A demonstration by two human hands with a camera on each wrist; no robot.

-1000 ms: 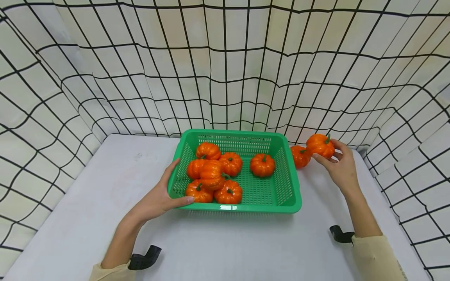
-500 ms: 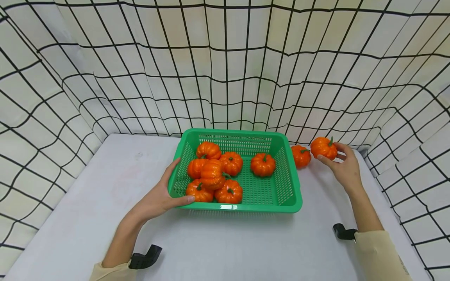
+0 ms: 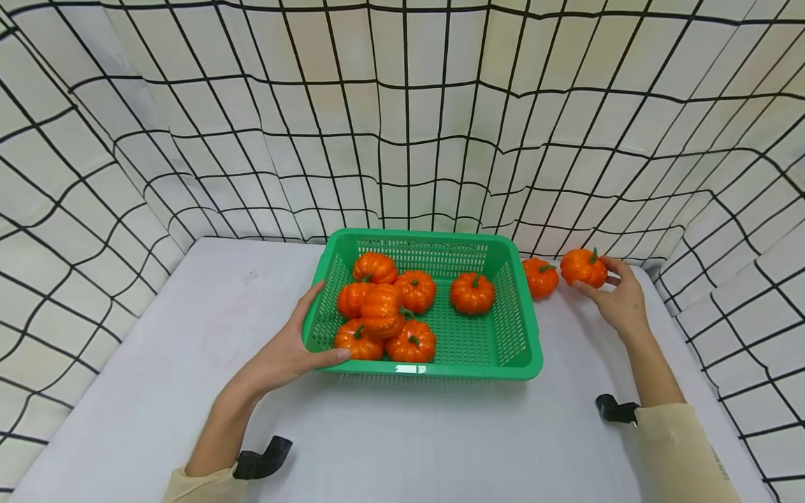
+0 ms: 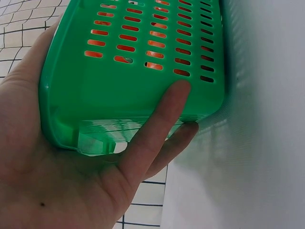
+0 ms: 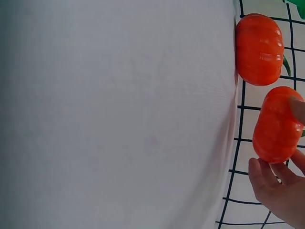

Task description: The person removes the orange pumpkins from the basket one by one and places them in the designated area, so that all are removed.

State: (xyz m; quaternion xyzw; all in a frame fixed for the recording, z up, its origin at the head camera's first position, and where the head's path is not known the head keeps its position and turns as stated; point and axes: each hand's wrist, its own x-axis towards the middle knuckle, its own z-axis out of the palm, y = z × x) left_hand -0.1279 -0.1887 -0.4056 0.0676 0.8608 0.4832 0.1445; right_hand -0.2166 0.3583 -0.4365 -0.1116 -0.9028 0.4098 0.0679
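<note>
A green slotted basket [image 3: 434, 369] stands on the white table and holds several orange pumpkins [image 3: 381, 313], one of them [image 3: 472, 293] apart at the right. My left hand [image 3: 308, 339] grips the basket's front left corner [image 4: 143, 86], thumb along the rim and fingers [image 4: 162, 119] against its outer wall. To the right of the basket, my right hand [image 3: 600, 283] holds a pumpkin [image 3: 583, 267] between thumb and fingers, low at the table's back edge. Another pumpkin [image 3: 541, 277] sits on the table between it and the basket. The right wrist view shows both pumpkins [image 5: 259, 47] [image 5: 279, 125] side by side, with fingertips [image 5: 267, 174] on the nearer one.
White cloth with a black grid [image 3: 402, 140] walls the table on three sides, close behind the basket and the loose pumpkins. Bare white tabletop [image 3: 189, 335] lies to the left and in front of the basket.
My right hand has carried its pumpkin to the right and down, away from the basket and past the other loose pumpkin. The left hand and basket have stayed put.
</note>
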